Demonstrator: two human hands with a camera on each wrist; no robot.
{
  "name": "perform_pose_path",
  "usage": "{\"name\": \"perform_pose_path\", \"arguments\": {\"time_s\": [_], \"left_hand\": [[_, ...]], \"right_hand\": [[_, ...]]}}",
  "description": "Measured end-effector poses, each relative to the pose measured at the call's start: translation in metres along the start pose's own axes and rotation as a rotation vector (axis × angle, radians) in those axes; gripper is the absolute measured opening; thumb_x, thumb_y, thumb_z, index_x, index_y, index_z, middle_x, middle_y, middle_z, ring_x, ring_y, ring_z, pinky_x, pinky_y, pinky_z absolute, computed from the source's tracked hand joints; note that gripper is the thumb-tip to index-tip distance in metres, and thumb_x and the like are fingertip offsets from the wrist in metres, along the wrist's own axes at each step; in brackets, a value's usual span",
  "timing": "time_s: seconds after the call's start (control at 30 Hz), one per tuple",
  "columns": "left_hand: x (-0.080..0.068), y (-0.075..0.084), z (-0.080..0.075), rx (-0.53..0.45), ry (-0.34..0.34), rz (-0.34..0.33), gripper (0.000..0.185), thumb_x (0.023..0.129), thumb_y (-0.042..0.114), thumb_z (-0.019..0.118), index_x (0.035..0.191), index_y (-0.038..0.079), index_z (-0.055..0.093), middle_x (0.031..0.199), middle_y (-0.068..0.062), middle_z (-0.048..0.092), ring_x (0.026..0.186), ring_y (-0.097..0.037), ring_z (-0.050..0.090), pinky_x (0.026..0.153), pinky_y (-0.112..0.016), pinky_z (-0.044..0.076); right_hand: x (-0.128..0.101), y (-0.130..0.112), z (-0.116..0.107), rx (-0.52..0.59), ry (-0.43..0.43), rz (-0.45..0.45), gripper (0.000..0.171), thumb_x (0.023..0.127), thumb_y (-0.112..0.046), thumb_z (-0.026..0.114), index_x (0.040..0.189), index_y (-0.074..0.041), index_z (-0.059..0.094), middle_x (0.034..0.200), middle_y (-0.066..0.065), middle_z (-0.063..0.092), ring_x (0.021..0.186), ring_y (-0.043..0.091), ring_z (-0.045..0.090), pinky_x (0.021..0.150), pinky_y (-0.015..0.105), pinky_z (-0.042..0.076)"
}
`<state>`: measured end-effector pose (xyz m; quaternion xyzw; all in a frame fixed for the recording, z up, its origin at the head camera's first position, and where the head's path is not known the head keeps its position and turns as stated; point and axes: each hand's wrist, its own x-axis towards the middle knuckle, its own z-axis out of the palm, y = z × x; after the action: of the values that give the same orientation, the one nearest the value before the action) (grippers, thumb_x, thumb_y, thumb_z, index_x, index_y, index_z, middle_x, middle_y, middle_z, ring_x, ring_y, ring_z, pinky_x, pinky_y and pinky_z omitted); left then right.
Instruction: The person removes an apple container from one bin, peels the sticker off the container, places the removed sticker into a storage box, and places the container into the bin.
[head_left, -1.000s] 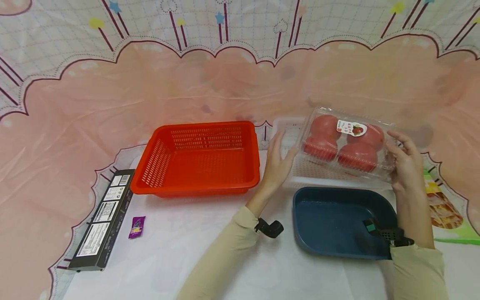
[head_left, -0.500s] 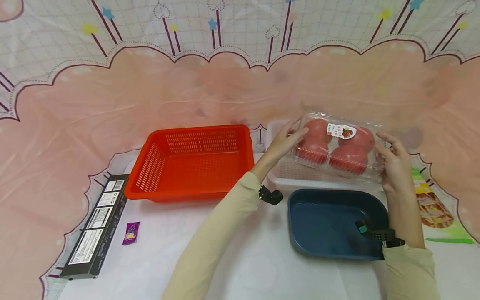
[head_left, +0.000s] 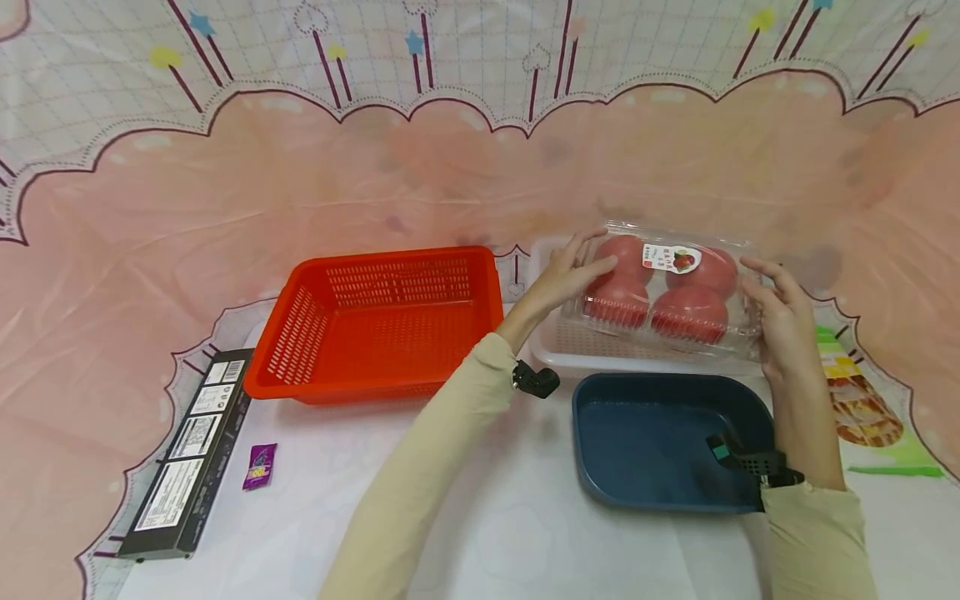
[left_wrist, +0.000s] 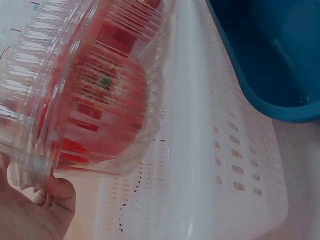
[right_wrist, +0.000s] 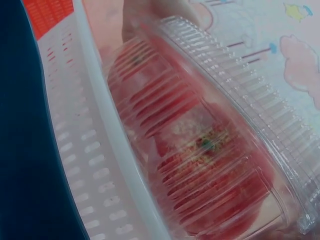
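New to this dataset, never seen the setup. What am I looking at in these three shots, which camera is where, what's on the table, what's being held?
There is no machine here: a person works with two bare hands and wears three cameras. The wide picture comes from a head camera looking forward and down. The two close-ups come from cameras strapped to each wrist, so they show that hand's work from very near.

The left hand and right hand hold a clear plastic box of tomatoes by its two ends, above a white perforated basket. In the wrist views the box's ribbed wall fills most of the picture.

On the table also lie an empty red perforated basket, a dark blue tray, a long black carton, a small purple sachet and a printed packet at the right edge.
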<state>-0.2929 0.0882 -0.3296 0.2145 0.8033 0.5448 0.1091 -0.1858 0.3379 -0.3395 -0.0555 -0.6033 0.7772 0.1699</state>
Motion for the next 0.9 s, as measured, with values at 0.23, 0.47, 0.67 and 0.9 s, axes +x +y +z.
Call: {"name": "perform_pose_path", "arguments": {"time_s": [0.23,0.47,0.67,0.9], "left_hand": [[-0.004,0.001,0.0,0.065,0.038,-0.018,0.054,0.093,0.044,0.058,0.143,0.033,0.041,0.153,-0.003,0.037,0.134,-0.026,0.027,0.11,-0.054,0.035],[-0.01,0.005,-0.004,0.095,0.004,0.01,0.052,0.094,0.043,0.056,0.143,0.032,0.039,0.153,-0.001,0.036,0.139,-0.028,0.025,0.112,-0.055,0.034],[-0.017,0.011,-0.007,0.131,-0.009,-0.015,0.054,0.093,0.045,0.058,0.142,0.035,0.038,0.147,-0.005,0.038,0.131,-0.026,0.034,0.105,-0.05,0.044],[-0.026,0.013,-0.013,0.149,0.067,-0.007,0.048,0.092,0.041,0.06,0.138,0.038,0.044,0.139,-0.009,0.04,0.125,-0.026,0.038,0.095,-0.046,0.051]], "right_hand": [[0.0,-0.001,0.002,-0.151,-0.022,-0.023,0.028,0.099,-0.02,0.052,0.125,-0.018,0.063,0.12,-0.009,0.042,0.08,0.003,0.042,0.056,0.013,0.034],[-0.003,-0.005,0.002,-0.213,-0.062,-0.024,0.031,0.1,-0.022,0.051,0.13,-0.021,0.057,0.081,-0.007,0.047,0.06,0.008,0.041,0.047,0.019,0.03],[-0.006,-0.005,0.001,-0.288,-0.099,-0.046,0.028,0.098,-0.024,0.055,0.126,-0.026,0.056,0.068,-0.003,0.04,0.053,0.011,0.034,0.043,0.026,0.025],[-0.008,-0.006,0.005,-0.464,-0.155,-0.067,0.034,0.097,-0.023,0.057,0.13,-0.031,0.054,0.092,-0.001,0.041,0.067,0.013,0.038,0.053,0.016,0.039]]}}
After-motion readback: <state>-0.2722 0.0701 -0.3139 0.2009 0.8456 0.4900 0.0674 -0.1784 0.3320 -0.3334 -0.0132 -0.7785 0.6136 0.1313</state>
